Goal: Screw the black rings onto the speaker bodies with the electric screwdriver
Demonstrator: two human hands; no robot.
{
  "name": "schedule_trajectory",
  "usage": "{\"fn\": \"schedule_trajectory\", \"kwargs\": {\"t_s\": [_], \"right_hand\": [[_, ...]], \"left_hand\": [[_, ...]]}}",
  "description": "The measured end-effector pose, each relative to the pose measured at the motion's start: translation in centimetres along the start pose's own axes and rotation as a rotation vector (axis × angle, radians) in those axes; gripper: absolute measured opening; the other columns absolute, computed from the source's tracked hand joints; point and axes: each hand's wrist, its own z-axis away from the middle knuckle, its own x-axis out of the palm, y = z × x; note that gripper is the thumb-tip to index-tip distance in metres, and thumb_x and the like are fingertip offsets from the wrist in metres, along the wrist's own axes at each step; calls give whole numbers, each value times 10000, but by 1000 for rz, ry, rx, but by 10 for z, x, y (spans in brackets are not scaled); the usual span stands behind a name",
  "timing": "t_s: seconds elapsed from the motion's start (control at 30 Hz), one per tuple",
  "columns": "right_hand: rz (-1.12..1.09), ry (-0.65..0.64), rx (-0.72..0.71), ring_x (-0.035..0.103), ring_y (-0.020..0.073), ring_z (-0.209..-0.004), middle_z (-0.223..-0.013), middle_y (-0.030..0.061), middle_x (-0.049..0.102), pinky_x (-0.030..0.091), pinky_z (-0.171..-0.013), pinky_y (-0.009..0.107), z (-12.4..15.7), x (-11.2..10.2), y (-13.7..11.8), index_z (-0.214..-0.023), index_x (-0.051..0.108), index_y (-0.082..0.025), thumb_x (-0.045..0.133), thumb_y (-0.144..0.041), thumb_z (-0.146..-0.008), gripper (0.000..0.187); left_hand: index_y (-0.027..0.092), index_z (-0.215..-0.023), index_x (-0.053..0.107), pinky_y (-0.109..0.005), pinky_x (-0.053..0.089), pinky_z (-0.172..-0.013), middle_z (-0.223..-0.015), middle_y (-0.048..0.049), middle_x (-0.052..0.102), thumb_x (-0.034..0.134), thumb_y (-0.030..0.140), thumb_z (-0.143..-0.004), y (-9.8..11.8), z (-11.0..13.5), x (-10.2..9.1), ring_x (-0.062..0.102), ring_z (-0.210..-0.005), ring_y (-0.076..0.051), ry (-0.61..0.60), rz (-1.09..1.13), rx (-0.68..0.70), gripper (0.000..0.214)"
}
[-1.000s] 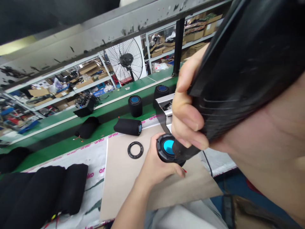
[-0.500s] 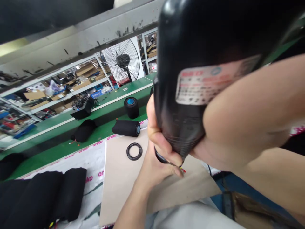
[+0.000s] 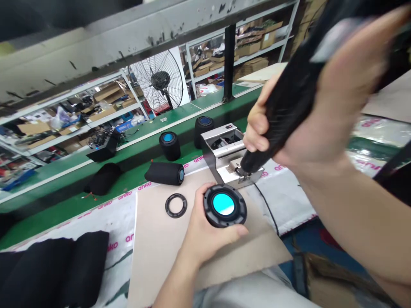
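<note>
Low over the cardboard, my left hand (image 3: 205, 226) is wrapped round a cylindrical speaker (image 3: 239, 205), its black ring end and shiny blue centre facing up. My right hand (image 3: 308, 115) grips a black electric screwdriver (image 3: 285, 107) slanting down to the left. The driver's nose is at the front of a metal screw feeder (image 3: 221, 158); whether its bit touches a screw cannot be made out. Left of the held speaker, a loose black ring (image 3: 176, 205) lies flat on the cardboard sheet (image 3: 157, 252).
Behind the cardboard a black speaker (image 3: 163, 173) lies on its side, and another speaker (image 3: 169, 146) stands upright. Black fabric-covered pieces (image 3: 54, 269) are at the lower left. A cable (image 3: 268, 205) runs from the feeder toward the table edge. A metal beam (image 3: 105, 47) crosses overhead.
The screwdriver has moved up and right, away from the speaker in my left hand to the screw feeder. The speaker's blue end and the feeder now show.
</note>
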Motion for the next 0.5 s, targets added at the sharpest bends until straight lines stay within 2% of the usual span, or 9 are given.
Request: {"fn": "schedule_trajectory", "kwargs": {"t_s": [0.1, 0.23, 0.37, 0.5], "right_hand": [[-44, 81, -50, 469, 139, -361, -519, -6, 534, 319, -305, 286, -7, -13, 32, -695, 620, -232, 810, -742, -775, 550], [-24, 71, -20, 470, 143, -340, -518, -16, 545, 315, -318, 274, -4, -20, 63, -733, 641, -220, 809, -681, -825, 499], [-15, 57, 34, 481, 143, -350, -521, -16, 539, 322, -316, 260, 2, -23, 64, -692, 619, -209, 810, -697, -827, 541], [-39, 35, 130, 459, 149, -342, -523, -8, 534, 336, -297, 285, 3, -20, 38, -689, 627, -213, 804, -759, -783, 582]], "left_hand": [[234, -1422, 463, -509, 450, -1179, -1379, -133, 653, 993, 445, -611, -2, 0, 0, 630, -1301, -355, 2, -10, -24, 991], [245, -1516, 391, -531, 407, -1226, -1460, -149, 603, 998, 463, -588, -1, 0, 1, 588, -1377, -385, 16, -15, -67, 1130], [261, -1570, 312, -503, 386, -1247, -1482, -145, 584, 997, 443, -606, 0, 0, 2, 547, -1433, -369, 10, 13, -38, 1197], [278, -1596, 251, -479, 434, -1207, -1462, -139, 584, 1008, 436, -608, -3, 0, 2, 587, -1389, -351, 26, 22, -9, 1255]]}}
